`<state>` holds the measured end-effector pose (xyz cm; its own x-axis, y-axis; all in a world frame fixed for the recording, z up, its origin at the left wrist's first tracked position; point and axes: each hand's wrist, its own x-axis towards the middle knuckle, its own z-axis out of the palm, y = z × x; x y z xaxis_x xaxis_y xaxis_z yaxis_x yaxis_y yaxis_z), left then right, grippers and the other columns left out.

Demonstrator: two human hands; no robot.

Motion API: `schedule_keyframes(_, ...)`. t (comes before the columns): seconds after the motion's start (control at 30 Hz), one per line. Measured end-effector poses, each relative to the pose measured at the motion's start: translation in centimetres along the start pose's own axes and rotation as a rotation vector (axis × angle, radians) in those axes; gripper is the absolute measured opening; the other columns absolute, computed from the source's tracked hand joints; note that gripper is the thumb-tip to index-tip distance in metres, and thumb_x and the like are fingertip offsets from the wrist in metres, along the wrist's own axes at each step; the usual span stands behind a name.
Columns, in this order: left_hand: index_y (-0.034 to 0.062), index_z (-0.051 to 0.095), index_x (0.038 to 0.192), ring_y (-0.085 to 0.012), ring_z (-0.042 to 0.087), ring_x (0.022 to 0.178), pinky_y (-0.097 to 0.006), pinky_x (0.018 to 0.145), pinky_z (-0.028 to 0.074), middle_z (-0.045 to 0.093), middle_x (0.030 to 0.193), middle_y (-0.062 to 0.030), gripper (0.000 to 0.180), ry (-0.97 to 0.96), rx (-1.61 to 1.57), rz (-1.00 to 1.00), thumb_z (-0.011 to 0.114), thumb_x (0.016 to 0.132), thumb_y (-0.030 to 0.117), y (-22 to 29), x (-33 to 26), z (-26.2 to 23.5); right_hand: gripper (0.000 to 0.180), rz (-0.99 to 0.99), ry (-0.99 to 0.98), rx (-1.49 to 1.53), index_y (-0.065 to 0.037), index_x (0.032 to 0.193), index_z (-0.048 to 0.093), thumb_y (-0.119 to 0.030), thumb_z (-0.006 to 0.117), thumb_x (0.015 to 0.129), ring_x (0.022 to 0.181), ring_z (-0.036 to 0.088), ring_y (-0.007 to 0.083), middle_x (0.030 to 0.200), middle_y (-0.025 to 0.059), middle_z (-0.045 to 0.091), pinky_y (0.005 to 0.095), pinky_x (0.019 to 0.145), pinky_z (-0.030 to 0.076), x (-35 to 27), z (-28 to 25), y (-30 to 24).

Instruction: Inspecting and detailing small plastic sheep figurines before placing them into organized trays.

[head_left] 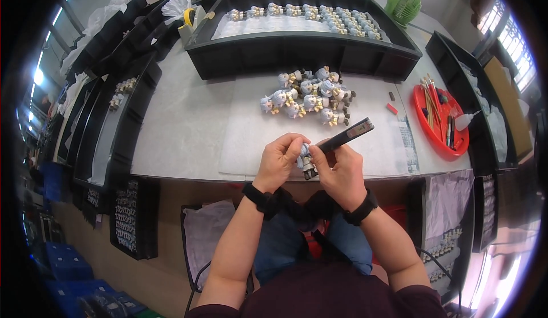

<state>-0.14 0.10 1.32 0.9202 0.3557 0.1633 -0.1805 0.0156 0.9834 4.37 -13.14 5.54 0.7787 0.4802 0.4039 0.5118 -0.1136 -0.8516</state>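
In front of my chest, my left hand [281, 159] pinches a small figurine [306, 161] with pale blue-grey hair and a dark base. My right hand [346, 174] comes at it from the other side, its thumb against the figurine. That same hand grips a long black tool [347, 134], whose far end points up and right; I cannot tell its exact kind. Beyond my hands a pile of similar figurines [311, 98] lies on a white sheet [245, 127] on the table.
A large black tray [302, 55] holding rows of figurines stands behind the pile. On the right sits a red basin [420, 110] with brushes and a bottle, beside another black tray [456, 67]. More black trays [145, 92] line the left. A green fan [404, 4] stands far right.
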Motion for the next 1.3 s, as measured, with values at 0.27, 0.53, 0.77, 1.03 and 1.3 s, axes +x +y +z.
schedule_keyframes(0.27, 0.0041, 0.061, 0.089, -0.0007, 0.039, 0.057, -0.016, 0.050, 0.032, 0.051, 0.067, 0.0059, 0.025, -0.026, -0.032, -0.035, 0.051, 0.088, 0.027, -0.2, 0.0, -0.1, 0.011, -0.013, 0.070, -0.070, 0.000, 0.077, 0.057, -0.009, 0.062, 0.077, 0.056, 0.059, 0.0202, 0.066, 0.0104, 0.057, 0.0279, 0.049, 0.045, -0.4, 0.1, 0.0)
schedule_keyframes(0.53, 0.0039, 0.059, 0.095, -0.0012, 0.048, 0.065, -0.016, 0.056, 0.039, 0.057, 0.077, 0.0027, 0.024, 0.008, -0.129, -0.104, 0.049, 0.089, 0.025, 0.0, 0.0, -0.4, 0.014, -0.144, 0.078, -0.057, 0.002, 0.088, 0.060, -0.003, 0.063, 0.075, 0.070, 0.060, 0.0155, 0.079, 0.0110, 0.061, 0.0255, 0.063, 0.047, 0.0, -4.4, -0.1)
schedule_keyframes(0.77, 0.0026, 0.053, 0.103, -0.0051, 0.049, 0.071, -0.019, 0.062, 0.041, 0.056, 0.085, -0.0005, 0.023, 0.079, -0.239, -0.072, 0.049, 0.089, 0.020, 0.1, 0.3, 0.0, 0.019, -0.354, -0.028, -0.489, 0.000, 0.089, 0.059, 0.004, 0.061, 0.070, 0.074, 0.056, 0.0250, 0.084, 0.0120, 0.055, 0.0300, 0.065, 0.045, 2.2, -11.7, 1.9)
schedule_keyframes(1.03, 0.0025, 0.052, 0.106, -0.0052, 0.051, 0.073, -0.018, 0.062, 0.040, 0.057, 0.087, -0.0004, 0.029, 0.060, -0.197, -0.142, 0.049, 0.089, 0.026, 0.1, 0.3, -0.1, 0.022, -0.514, -0.335, -0.759, -0.001, 0.089, 0.053, 0.003, 0.055, 0.068, 0.086, 0.051, 0.0253, 0.091, 0.0109, 0.050, 0.0331, 0.069, 0.045, 4.6, -16.7, 4.9)
schedule_keyframes(1.3, 0.0015, 0.051, 0.107, -0.0068, 0.052, 0.072, -0.021, 0.065, 0.043, 0.057, 0.087, -0.0020, 0.031, 0.081, -0.177, -0.127, 0.049, 0.088, 0.026, 0.1, 0.3, 0.2, 0.017, -0.743, -0.535, -1.045, -0.001, 0.081, 0.050, 0.002, 0.053, 0.065, 0.086, 0.050, 0.0214, 0.092, 0.0092, 0.046, 0.0271, 0.066, 0.049, 7.4, -18.4, 7.8)
